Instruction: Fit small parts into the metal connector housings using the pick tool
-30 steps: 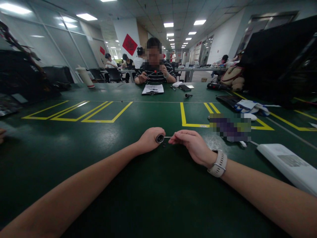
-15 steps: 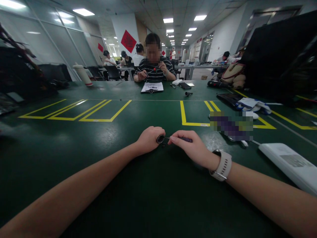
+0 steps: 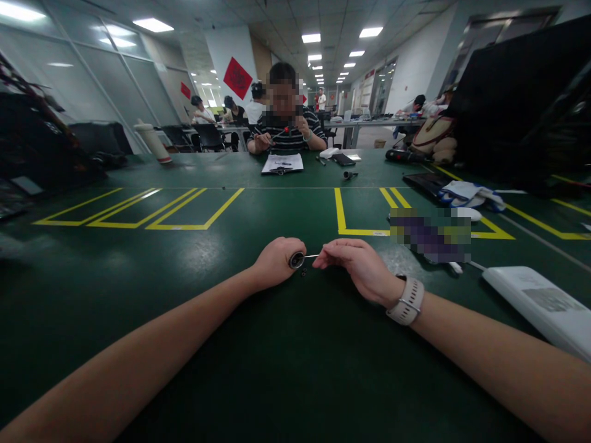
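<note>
Right fingers (image 3: 329,253) turned, hiding the tool's (image 3: 311,256) handle.

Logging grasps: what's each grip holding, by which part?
Left grip: dark cylindrical part, around its body, round end exposed. Right grip: thin-shafted tool, by the end away from the part, itself hidden.

Beyond the left hand (image 3: 277,263), the worktop (image 3: 295,369) carries a clipboard (image 3: 282,163), a cup (image 3: 154,143) left of it, cloth (image 3: 471,195) right.
</note>
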Available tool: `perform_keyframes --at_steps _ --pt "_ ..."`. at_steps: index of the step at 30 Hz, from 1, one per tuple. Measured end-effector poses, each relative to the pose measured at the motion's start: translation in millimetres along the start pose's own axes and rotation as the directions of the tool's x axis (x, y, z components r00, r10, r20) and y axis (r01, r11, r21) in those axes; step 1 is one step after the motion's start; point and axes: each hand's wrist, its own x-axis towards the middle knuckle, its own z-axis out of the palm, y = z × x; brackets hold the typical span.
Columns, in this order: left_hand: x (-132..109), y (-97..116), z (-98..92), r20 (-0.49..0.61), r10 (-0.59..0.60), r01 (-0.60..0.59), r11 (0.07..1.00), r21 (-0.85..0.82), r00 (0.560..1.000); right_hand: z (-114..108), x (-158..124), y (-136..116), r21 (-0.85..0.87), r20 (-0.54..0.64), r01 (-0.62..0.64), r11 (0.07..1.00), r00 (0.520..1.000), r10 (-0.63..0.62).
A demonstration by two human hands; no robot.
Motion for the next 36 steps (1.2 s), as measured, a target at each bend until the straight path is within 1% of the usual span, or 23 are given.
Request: perform_keyframes --at_steps 9,18,22,26,29,32,34,36 --pt "0.1 2.3 -0.4 0.042 0.013 -0.016 0.997 0.071 0.999 -2.7 1.2 -0.8 -0.011 -0.019 0.015 1.0 1.0 -0.015" --pt "-0.7 0.7 0.6 0.02 0.013 -0.014 0.998 0.064 1.0 -5.2 1.0 -0.1 -0.041 -0.032 0.025 0.999 0.999 -0.026" --pt "-0.7 1.0 0.3 0.017 -0.007 0.006 0.998 0.055 1.0 -5.8 0.5 0.6 -0.063 -0.044 0.039 0.997 0.998 -0.042" --pt "-1.5 -1.6 1.6 -0.024 -0.052 0.052 0.999 0.012 0.998 -6.8 0.3 2.7 -0.091 -0.041 0.044 0.995 0.998 -0.048" --pt "-2.9 -4.9 3.8 -0.102 -0.093 0.085 0.993 -0.081 0.99 -6.6 0.6 4.8 -0.111 -0.036 0.044 0.993 0.998 -0.048" --pt "-4.2 -5.9 5.1 -0.177 -0.103 0.071 0.982 -0.177 0.979 -5.2 0.8 6.4 -0.128 -0.037 0.045 0.991 0.998 -0.05" --pt "-4.5 -4.8 5.0 -0.176 -0.089 0.052 0.978 -0.203 0.98 -3.7 0.5 6.7 -0.136 -0.042 0.045 0.99 0.998 -0.051" --pt "-4.2 -3.4 4.2 -0.141 -0.067 0.037 0.978 -0.205 0.988 -2.4 0.2 6.5 -0.144 -0.053 0.045 0.989 0.997 -0.053"
